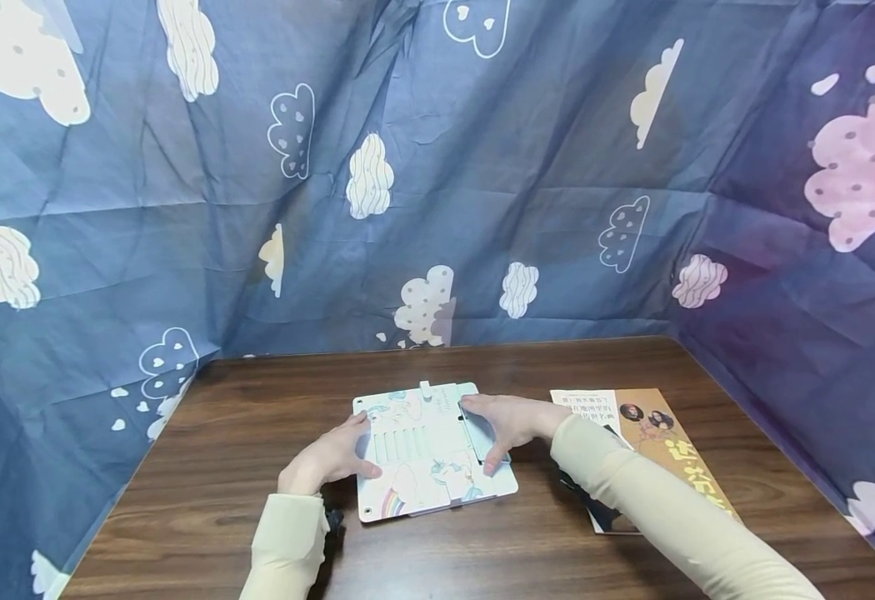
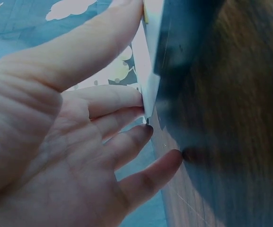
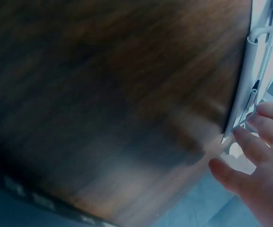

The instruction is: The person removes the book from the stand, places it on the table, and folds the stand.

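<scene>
In the head view a white and mint folding book stand [image 1: 415,471] with unicorn, cloud and rainbow prints lies folded on the table. My left hand [image 1: 328,454] holds its left edge, thumb and fingers spread along the side. The left wrist view shows the thumb on the stand's edge [image 2: 150,87], the fingertips at its corner and the little finger near the tabletop. At the right side my right hand [image 1: 508,425] grips the mint strip, thumb on the near part and fingers on the far part. Bent wire pieces [image 3: 264,32] show along that edge in the right wrist view.
Right of the stand lies a book [image 1: 670,442] with a brown and white cover, partly covered by my right sleeve [image 1: 617,475]. The dark wooden table [image 1: 205,500] ends at a blue cloth [image 1: 332,275] with cloud prints, at the back and sides.
</scene>
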A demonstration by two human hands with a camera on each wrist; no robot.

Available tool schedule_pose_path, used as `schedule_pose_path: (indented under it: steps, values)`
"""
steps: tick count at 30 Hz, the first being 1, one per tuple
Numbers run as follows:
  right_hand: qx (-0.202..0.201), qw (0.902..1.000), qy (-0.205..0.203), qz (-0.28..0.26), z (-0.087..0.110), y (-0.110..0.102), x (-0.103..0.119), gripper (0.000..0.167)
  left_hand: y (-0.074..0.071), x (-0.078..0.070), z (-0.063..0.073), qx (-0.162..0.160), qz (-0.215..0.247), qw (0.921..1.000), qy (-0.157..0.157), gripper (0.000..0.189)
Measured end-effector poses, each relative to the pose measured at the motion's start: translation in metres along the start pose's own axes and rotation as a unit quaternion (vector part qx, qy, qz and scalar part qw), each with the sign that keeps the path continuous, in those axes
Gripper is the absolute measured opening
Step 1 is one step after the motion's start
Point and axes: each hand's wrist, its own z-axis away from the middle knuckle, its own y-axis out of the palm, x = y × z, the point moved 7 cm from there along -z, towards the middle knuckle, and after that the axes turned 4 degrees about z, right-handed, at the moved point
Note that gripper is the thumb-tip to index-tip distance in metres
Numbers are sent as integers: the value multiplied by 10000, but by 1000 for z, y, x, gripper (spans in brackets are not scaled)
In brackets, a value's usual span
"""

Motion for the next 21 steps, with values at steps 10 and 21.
schedule_pose_path:
  steps: [10,21]
  values:
    - [99,9999,106,41,-1,2,-2,129,0,-3,-2,25,8,10000,38,81]
    - [248,9993,146,237,-1,4,1,125,2,-1,-2,44,-57,10000,-2,83]
